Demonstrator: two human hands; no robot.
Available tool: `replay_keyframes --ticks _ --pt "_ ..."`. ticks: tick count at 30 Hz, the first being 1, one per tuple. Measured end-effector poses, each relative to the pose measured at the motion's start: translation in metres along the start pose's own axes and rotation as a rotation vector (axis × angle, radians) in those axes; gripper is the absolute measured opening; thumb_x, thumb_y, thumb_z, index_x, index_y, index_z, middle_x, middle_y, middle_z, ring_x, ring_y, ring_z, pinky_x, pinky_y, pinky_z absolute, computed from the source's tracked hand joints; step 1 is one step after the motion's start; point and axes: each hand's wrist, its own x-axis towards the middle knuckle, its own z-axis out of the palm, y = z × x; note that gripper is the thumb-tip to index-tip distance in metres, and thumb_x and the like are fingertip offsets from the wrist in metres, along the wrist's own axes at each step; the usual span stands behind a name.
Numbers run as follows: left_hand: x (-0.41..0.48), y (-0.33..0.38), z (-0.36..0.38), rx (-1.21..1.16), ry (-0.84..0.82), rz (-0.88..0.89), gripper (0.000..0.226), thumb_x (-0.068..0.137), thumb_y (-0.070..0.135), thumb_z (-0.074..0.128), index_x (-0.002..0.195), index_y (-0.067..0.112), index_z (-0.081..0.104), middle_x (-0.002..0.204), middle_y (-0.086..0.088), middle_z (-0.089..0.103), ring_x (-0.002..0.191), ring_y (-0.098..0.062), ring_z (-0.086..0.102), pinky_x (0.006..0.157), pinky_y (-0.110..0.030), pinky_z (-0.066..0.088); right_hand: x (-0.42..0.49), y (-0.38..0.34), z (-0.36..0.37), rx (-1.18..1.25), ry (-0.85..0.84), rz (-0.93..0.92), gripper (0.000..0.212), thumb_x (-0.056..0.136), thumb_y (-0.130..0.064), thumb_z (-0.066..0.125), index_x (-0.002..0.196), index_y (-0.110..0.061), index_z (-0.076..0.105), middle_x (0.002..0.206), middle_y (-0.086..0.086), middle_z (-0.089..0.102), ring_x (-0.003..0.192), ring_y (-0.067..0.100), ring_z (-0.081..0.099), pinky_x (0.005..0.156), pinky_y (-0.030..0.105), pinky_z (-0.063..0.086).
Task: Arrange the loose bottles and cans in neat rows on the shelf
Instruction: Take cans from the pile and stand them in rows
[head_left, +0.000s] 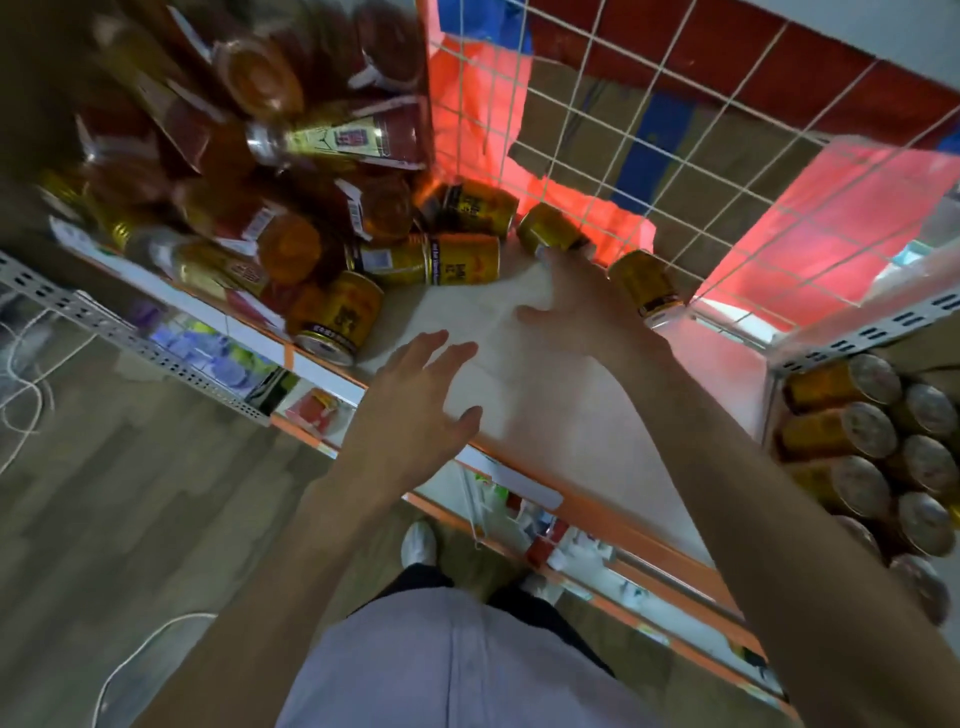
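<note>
- I see the white shelf board with an orange front edge (545, 415) running from 9 o'clock down to 5 o'clock; everything for the task lies on it.
- A white wire-mesh panel (649, 135) closes off the back of the shelf at 1 o'clock, with red plastic sheet and brown cardboard visible through it.
- The jumbled pile of amber bottles with red labels (291, 156) fills the 10 to 11 o'clock end of the shelf. They lie on their sides across each other in no row I can make out.
- A tidy block of gold cans (852, 415) sits in the neighbouring bay at 3 to 4 o'clock, silver ends facing me, packed touching one another.
- Five loose gold cans lie tipped over around 12 o'clock. One (343, 322) is at the shelf's front edge beside the bottles, two (431, 260) (478, 208) are against the pile, one (550, 228) is near the mesh, and one (644, 283) is in the back corner at 1 o'clock.
- My right hand (571, 306) is stretched flat and wide over the shelf, holding nothing. Its fingertips (550, 257) are just at the can near the mesh; I cannot tell if they touch.
- My left hand (415, 395) hovers at the centre over the shelf's front, fingers spread wide, holding nothing.
</note>
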Motion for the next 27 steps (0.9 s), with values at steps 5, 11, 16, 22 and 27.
replay_keyframes --ticks 5,11,16,22,27 --pt "0.005 -0.018 -0.007 -0.023 0.033 -0.053 0.062 0.092 0.041 0.062 0.149 0.032 0.037 0.160 0.001 0.027 0.145 -0.022 0.029 0.114 -0.041 0.033 0.040 -0.041 0.024 -0.098 -0.006 -0.123 0.071 0.082 -0.032 0.078 0.142 -0.015 0.045 0.138 0.010 0.052 0.125 0.030 0.050 0.100 0.039 0.044" --pt "0.018 -0.033 -0.001 -0.042 0.038 -0.029 0.061 0.090 0.040 0.066 0.145 0.030 0.044 0.155 0.000 0.036 0.140 -0.023 0.036 0.110 -0.040 0.036 0.062 -0.031 0.045 -0.175 0.117 -0.108 0.071 0.079 -0.011 0.076 0.142 -0.017 0.045 0.141 0.004 0.049 0.125 0.029 0.052 0.093 0.042 0.046" --pt "0.045 -0.037 -0.001 -0.076 0.101 0.034 0.058 0.088 0.037 0.069 0.140 0.023 0.050 0.145 -0.003 0.046 0.131 -0.022 0.046 0.104 -0.038 0.043 0.056 -0.020 0.036 -0.169 0.094 -0.121 0.068 0.079 -0.012 0.078 0.140 -0.018 0.048 0.136 0.005 0.053 0.124 0.029 0.054 0.096 0.043 0.046" --pt "0.087 -0.024 -0.001 -0.059 0.102 0.167 0.056 0.087 0.030 0.072 0.137 0.016 0.052 0.136 -0.007 0.053 0.124 -0.024 0.051 0.098 -0.035 0.044 -0.013 0.021 0.020 -0.082 -0.025 -0.088 0.062 0.082 -0.010 0.075 0.139 -0.017 0.051 0.138 0.007 0.056 0.122 0.030 0.056 0.099 0.043 0.048" --pt "0.135 -0.001 0.018 -0.104 0.024 0.167 0.055 0.089 0.035 0.069 0.137 0.017 0.051 0.133 -0.008 0.055 0.124 -0.024 0.050 0.099 -0.030 0.038 -0.080 0.065 0.007 0.007 -0.029 0.089 0.062 0.087 -0.005 0.073 0.141 -0.023 0.050 0.143 0.003 0.056 0.125 0.027 0.057 0.102 0.039 0.045"
